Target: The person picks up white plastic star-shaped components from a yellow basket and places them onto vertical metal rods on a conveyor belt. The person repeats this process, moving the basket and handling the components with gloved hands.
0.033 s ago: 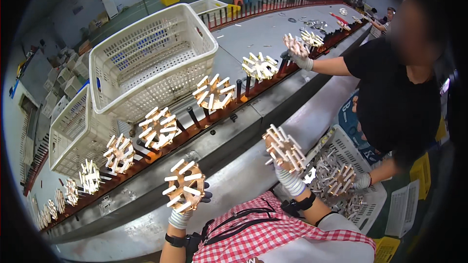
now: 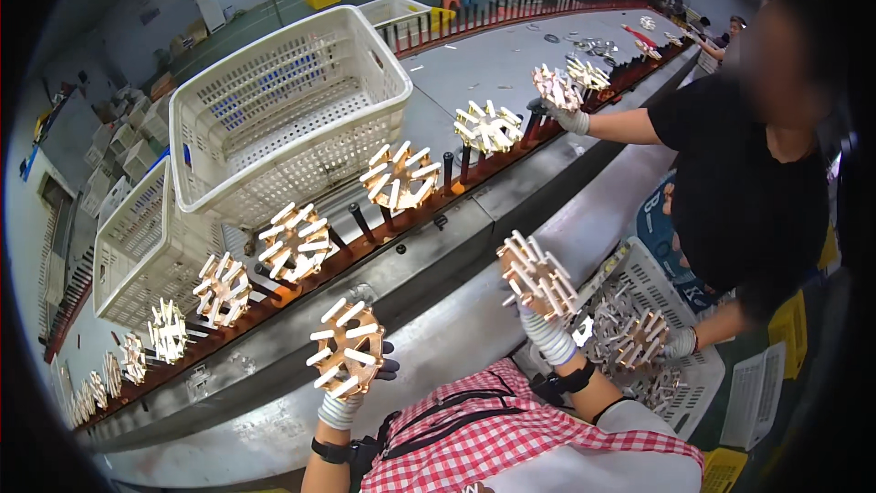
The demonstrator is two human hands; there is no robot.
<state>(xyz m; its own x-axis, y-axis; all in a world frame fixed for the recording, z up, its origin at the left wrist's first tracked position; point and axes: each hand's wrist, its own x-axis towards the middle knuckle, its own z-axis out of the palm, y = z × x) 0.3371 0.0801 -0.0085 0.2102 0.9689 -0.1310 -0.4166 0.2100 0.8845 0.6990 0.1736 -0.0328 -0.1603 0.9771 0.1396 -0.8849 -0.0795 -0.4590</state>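
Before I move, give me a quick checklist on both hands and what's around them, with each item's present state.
1. Left hand holding the copper-coloured wheel with white rods: ok.
2. Right hand holding the second wheel: ok.
3. Those two wheels apart: ok, a gap shows.
4. Exact finger placement behind the second wheel: cannot tell, mostly hidden.
5. Co-worker's raised hand and lower hand apart from both hands: ok.
6. Dark post ahead bare: ok.
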